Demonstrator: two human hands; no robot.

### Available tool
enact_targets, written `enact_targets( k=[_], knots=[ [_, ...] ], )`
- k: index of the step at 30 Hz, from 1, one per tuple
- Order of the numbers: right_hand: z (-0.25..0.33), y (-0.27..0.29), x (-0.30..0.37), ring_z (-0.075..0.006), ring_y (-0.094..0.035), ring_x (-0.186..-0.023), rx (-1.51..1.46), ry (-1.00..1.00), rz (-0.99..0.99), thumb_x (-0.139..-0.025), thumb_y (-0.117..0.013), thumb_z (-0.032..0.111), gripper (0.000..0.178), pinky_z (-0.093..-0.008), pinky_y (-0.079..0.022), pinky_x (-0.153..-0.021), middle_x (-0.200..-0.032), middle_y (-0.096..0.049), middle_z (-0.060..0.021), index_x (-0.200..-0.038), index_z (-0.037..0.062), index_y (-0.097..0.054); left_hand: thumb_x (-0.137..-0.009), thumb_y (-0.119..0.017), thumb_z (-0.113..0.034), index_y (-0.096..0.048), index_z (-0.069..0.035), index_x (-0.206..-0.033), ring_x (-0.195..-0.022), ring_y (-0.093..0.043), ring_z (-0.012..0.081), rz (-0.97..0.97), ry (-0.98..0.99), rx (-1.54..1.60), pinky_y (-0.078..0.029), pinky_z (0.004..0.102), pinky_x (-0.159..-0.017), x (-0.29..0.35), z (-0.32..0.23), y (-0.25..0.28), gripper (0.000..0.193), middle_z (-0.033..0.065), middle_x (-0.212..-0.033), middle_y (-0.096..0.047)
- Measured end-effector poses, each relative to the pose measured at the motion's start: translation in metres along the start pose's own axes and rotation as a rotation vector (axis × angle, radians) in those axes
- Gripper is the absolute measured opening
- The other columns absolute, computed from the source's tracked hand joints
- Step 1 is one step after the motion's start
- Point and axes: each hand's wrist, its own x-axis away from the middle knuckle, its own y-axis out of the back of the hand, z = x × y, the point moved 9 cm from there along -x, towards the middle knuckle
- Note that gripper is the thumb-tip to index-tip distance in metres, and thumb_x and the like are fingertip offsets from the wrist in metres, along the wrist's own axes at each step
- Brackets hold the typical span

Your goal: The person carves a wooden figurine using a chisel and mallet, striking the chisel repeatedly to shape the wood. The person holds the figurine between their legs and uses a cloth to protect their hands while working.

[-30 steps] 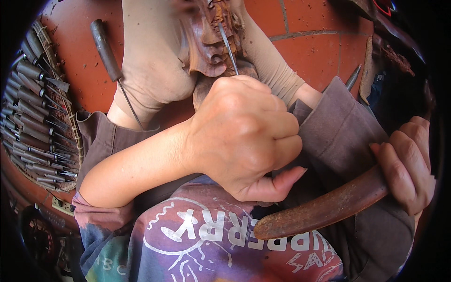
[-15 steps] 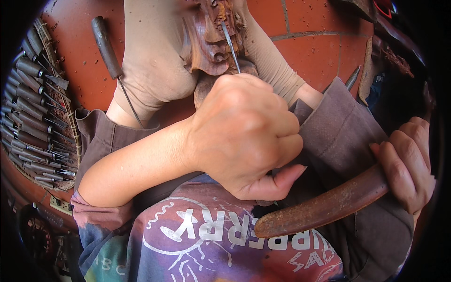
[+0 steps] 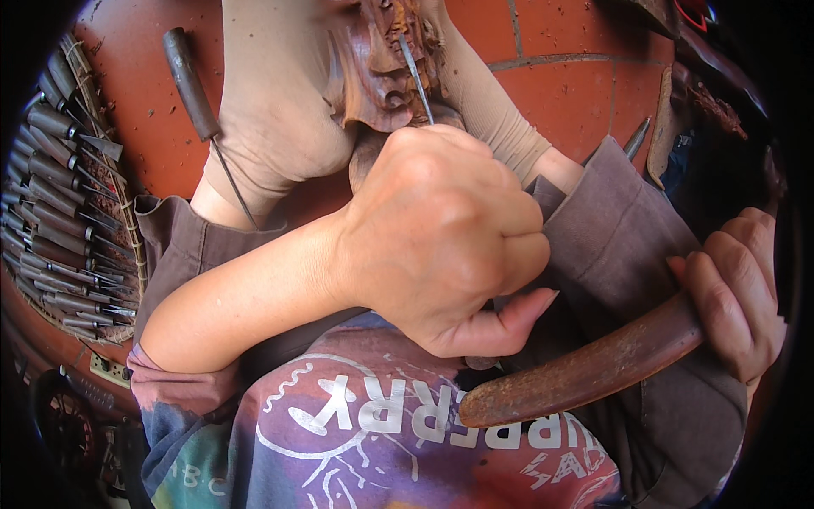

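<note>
A reddish-brown wood carving [image 3: 373,81] with wavy, folded shapes lies between my two feet. My left hand [image 3: 445,242] is closed in a fist around a carving chisel [image 3: 414,75]; its thin steel blade points away from me and its tip meets the carving's carved recess. The fist covers nearly all of the chisel's handle. At the right, my right hand [image 3: 736,297] grips one end of a curved brown wooden mallet [image 3: 585,365]. The mallet's free end hangs over my lap, near the left hand but apart from it.
My beige-socked feet [image 3: 275,110] flank the carving. A long-shafted chisel [image 3: 190,85] leans against the left foot. Several chisels fill a woven tray [image 3: 136,229] at far left. Wood chips dot the red tiled floor [image 3: 560,102]. A power socket [image 3: 110,371] lies at lower left.
My left fist has shifted very slightly up and to the right around the chisel. My right hand and the mallet have barely moved.
</note>
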Motion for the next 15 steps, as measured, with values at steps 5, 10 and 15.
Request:
enact_targets(
  k=[5, 10, 15],
  knots=[
    [0.009, 0.015, 0.003, -0.0304, -0.056, -0.059, -0.009, 0.207, -0.015, -0.053, -0.081, -0.005, 0.045, -0.0381, -0.044, -0.048, -0.072, -0.054, -0.0197, -0.090, -0.0099, -0.056, -0.066, -0.067, -0.028, -0.048, -0.012, -0.054, -0.042, -0.039, 0.0182, 0.015, -0.013, 0.053, -0.026, 0.0314, -0.040, -0.007, -0.001, 0.002, 0.027, -0.0005, -0.053, -0.036],
    [0.011, 0.024, 0.025, -0.0379, -0.063, -0.063, 0.178, 0.107, -0.219, -0.064, -0.081, -0.013, 0.044, -0.0387, -0.054, -0.050, -0.075, -0.059, -0.0254, -0.092, -0.0107, -0.048, -0.070, -0.065, -0.027, -0.047, -0.010, -0.053, -0.040, -0.038, 0.0197, 0.015, 0.003, 0.140, -0.026, 0.0320, -0.038, -0.017, -0.003, 0.015, 0.030, 0.0011, -0.051, -0.036],
    [0.011, 0.030, 0.017, -0.0330, -0.059, -0.063, 0.097, 0.058, -0.231, -0.066, -0.077, -0.017, 0.044, -0.0402, -0.051, -0.052, -0.077, -0.057, -0.0230, -0.098, -0.0084, -0.047, -0.071, -0.064, -0.025, -0.047, -0.009, -0.052, -0.039, -0.039, 0.0206, 0.056, 0.036, 0.176, -0.027, 0.0322, -0.038, -0.020, -0.002, 0.015, 0.030, 0.0026, -0.051, -0.036]
  ],
)
